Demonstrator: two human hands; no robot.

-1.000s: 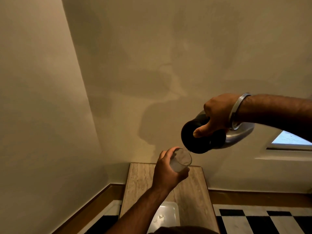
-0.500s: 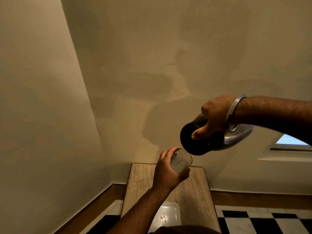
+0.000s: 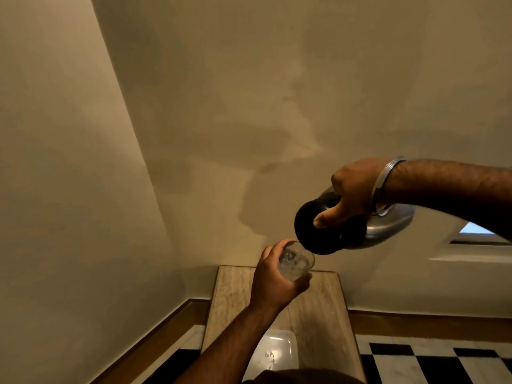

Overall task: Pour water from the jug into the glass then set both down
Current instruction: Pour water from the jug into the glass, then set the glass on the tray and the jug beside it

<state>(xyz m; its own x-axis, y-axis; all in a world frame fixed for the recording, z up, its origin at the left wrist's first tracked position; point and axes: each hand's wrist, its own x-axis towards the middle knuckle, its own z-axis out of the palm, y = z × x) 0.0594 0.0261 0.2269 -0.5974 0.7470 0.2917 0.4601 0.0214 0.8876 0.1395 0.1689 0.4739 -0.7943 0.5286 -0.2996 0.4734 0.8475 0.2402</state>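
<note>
While the right hand (image 3: pixel 352 189) grips the tilted steel jug with a black lid (image 3: pixel 329 231), its spout sits at the rim of the clear tumbler glass (image 3: pixel 295 263), grasped by the left hand (image 3: pixel 274 281) above the beige stone desk (image 3: pixel 318 309).

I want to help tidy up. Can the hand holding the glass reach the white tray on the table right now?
Probably not yet: the left hand is busy gripping the glass under the tilted jug. The white tray lies uncovered below it.
</note>
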